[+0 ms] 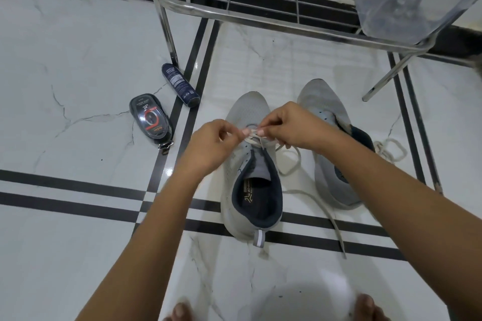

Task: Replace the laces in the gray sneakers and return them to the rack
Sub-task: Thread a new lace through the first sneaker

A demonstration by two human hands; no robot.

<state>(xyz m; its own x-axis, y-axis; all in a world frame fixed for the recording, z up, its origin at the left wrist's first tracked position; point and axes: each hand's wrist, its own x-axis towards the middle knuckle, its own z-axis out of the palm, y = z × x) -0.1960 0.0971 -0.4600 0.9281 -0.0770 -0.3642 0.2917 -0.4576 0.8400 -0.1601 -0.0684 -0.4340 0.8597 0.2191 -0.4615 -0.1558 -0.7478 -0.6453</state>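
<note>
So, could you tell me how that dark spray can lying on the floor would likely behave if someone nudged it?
The dark cylindrical spray can lies on its side on glossy marble tile, so it would probably roll readily. The steel rack leg beside its far end might stop it. It looks rigid, unlikely to dent.

Rack point(260, 12) shelf bare left/middle; plastic bag point(391, 0) blocks right end. Spray can point(180, 85), polish pack point(151, 118) clutter floor left.

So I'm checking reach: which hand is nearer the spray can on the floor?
Left. The left hand is just right of the spray can; the right hand is farther right, over the sneaker.
</note>
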